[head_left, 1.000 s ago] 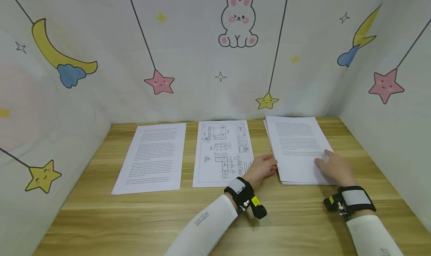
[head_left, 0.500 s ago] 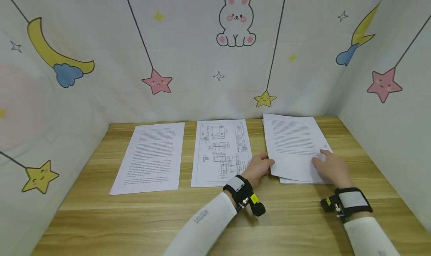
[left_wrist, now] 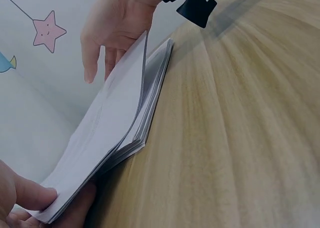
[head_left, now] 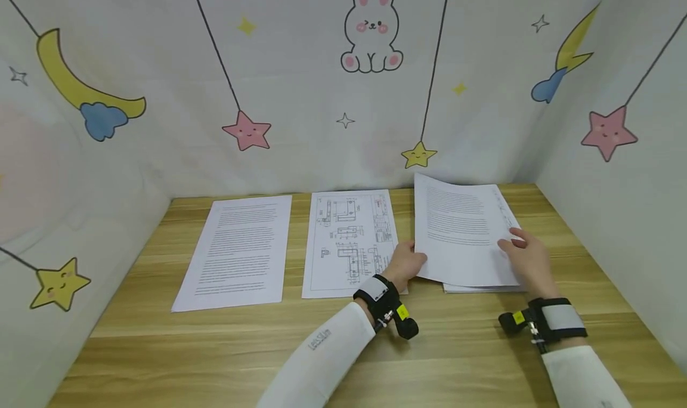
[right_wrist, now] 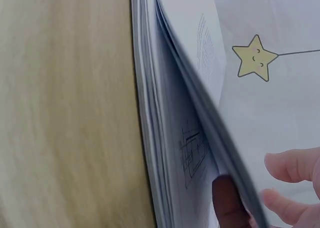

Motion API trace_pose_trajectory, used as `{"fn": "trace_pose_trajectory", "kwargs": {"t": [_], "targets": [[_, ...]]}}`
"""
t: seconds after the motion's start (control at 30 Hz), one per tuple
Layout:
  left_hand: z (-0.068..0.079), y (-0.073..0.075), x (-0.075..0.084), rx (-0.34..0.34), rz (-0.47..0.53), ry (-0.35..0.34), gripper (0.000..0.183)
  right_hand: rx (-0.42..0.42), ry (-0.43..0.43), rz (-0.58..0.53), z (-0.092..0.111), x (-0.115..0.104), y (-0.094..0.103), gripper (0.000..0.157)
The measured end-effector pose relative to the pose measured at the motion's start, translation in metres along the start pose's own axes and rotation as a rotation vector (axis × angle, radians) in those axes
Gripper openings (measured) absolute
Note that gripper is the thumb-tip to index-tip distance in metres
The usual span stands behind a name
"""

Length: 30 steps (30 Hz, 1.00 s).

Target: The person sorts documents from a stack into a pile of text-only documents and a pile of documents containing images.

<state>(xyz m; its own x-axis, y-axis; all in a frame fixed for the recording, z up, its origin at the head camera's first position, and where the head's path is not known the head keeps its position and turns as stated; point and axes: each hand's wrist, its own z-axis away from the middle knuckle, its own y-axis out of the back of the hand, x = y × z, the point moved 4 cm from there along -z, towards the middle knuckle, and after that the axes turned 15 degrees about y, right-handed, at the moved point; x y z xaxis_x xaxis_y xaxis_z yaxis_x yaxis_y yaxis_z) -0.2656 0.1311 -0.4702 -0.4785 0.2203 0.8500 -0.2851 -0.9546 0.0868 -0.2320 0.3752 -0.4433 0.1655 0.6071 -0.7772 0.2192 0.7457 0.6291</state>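
Note:
My left hand (head_left: 404,266) pinches the near left corner of several lifted paper sheets (head_left: 456,241), thumb on top and fingers beneath, as the left wrist view shows. At their right side my right hand (head_left: 531,263) holds the same sheets; in the right wrist view one finger (right_wrist: 227,200) lies under them and others show above. Printed text covers the top sheet. Beneath rests a paper stack (head_left: 472,289), with a line drawing (right_wrist: 192,148) on its uppermost page. The lifted sheets stand tilted off it, shifted left, part of them still close over the stack.
Left of the stack lies a technical drawing sheet (head_left: 327,265), partly behind my left hand. A page of text (head_left: 241,253) lies farther left on the wooden table (head_left: 188,360). A printed cloth wall (head_left: 300,86) encloses the back and sides.
The top sheets have risen off the stack and slid left, uncovering a drawing along the right edge. My left hand moved slightly left with their corner; my right hand moved slightly left and up.

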Motion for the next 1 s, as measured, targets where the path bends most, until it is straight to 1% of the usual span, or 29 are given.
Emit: {"fn": "trace_pose_trajectory", "kwargs": {"t": [0.07, 0.2, 0.3, 0.37, 0.53, 0.7, 0.87, 1.0], "targets": [[0.002, 0.003, 0.000, -0.007, -0.005, -0.015, 0.039, -0.013, -0.024, -0.024, 0.001, 0.000, -0.002, 0.069], [0.005, 0.010, -0.002, -0.046, 0.027, -0.024, 0.042, -0.063, -0.059, -0.058, 0.003, -0.003, -0.006, 0.080], [0.009, 0.016, -0.003, -0.063, 0.042, -0.014, 0.047, -0.093, -0.060, -0.062, 0.005, -0.006, -0.008, 0.080], [0.011, 0.021, -0.003, -0.055, 0.031, -0.011, 0.050, -0.102, -0.053, -0.054, 0.006, -0.008, -0.009, 0.078], [0.013, 0.028, 0.000, -0.037, 0.024, -0.009, 0.054, -0.068, -0.023, -0.054, 0.007, -0.013, -0.010, 0.076], [0.013, 0.028, 0.000, -0.028, 0.034, 0.005, 0.051, -0.017, 0.024, -0.049, 0.006, -0.013, -0.008, 0.069], [0.010, 0.019, -0.007, -0.035, 0.050, 0.036, 0.047, 0.023, 0.051, -0.025, 0.007, -0.011, -0.008, 0.061], [0.009, 0.010, -0.009, -0.037, 0.034, 0.044, 0.042, 0.053, 0.098, 0.058, 0.008, -0.009, -0.007, 0.055]]}}
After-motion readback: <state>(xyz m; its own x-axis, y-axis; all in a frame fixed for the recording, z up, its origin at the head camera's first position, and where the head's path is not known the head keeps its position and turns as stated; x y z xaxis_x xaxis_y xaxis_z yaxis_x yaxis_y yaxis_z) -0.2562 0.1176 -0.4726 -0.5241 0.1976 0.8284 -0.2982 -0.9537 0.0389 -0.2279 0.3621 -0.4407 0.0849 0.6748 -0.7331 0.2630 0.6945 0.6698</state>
